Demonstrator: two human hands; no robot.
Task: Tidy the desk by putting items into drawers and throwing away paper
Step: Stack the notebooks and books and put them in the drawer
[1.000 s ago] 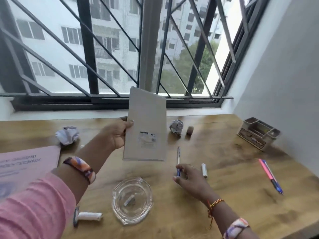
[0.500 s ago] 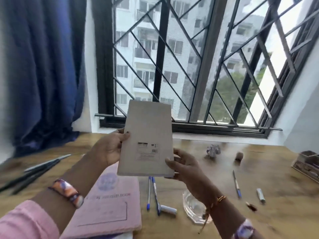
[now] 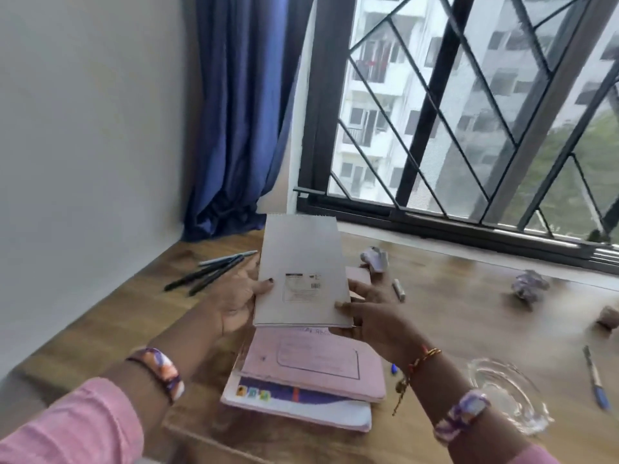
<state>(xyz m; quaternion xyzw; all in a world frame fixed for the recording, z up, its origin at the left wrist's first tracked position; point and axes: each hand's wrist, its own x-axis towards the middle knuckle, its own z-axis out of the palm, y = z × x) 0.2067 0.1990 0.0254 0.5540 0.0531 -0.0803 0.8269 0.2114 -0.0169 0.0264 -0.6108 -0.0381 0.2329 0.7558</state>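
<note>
While above pink books [image 3: 311, 363] | both hands' fingers clamp grey notepad [image 3: 301, 272]

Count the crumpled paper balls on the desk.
2. One paper ball lies near the window, just beyond the right hand; another paper ball lies further right. A blurry lump at the right edge may be a third.

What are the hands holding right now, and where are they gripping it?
Both hold the grey notepad above the pink notebook: the left hand grips its left edge, the right hand its lower right corner.
</note>
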